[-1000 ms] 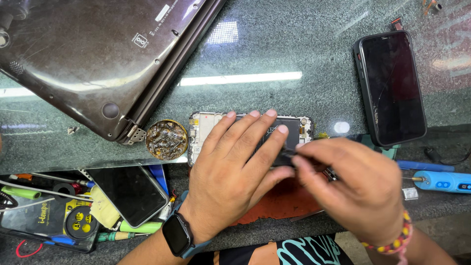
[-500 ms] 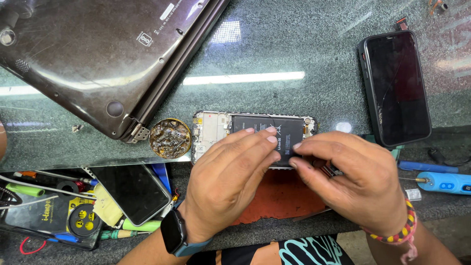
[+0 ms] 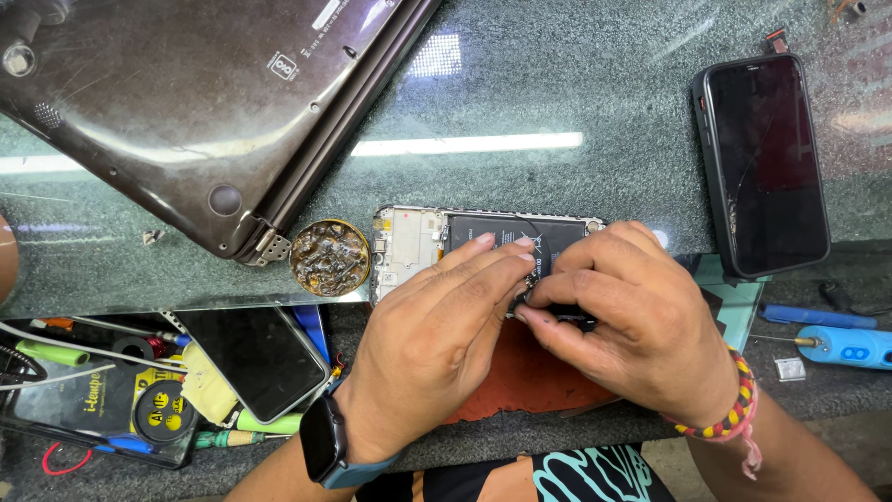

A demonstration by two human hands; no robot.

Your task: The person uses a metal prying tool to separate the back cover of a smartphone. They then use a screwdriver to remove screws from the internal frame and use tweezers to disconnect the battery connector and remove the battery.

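- Opened phone (image 3: 437,244): lies face down on the glass worktop (image 3: 557,102) at its near edge, back cover off; black battery (image 3: 520,232) and white frame exposed; its lower half hidden under both hands.
- Left hand (image 3: 437,344): rests flat on the phone, fingers extended across the battery, pinning the body; fingers not curled around anything; a dark watch (image 3: 321,437) on the wrist.
- Right hand (image 3: 632,316): thumb and forefinger pinched shut on a small dark part or tool tip at the phone's middle; what it is cannot be told; beaded bracelet (image 3: 734,409) on the wrist.
- Stage, as judged: disassembly well under way, since the cover is already off; battery and board still seated; internal work appears unfinished.
- Surroundings: round tin of brownish paste (image 3: 330,257) just left of the phone; dark laptop (image 3: 186,112) upside down at upper left; black phone with cracked screen (image 3: 762,163) well apart at right; blue electric screwdriver (image 3: 846,346) on the lower shelf at right; another dark phone (image 3: 255,358) among tools at lower left; red mat (image 3: 530,381) beneath the hands.
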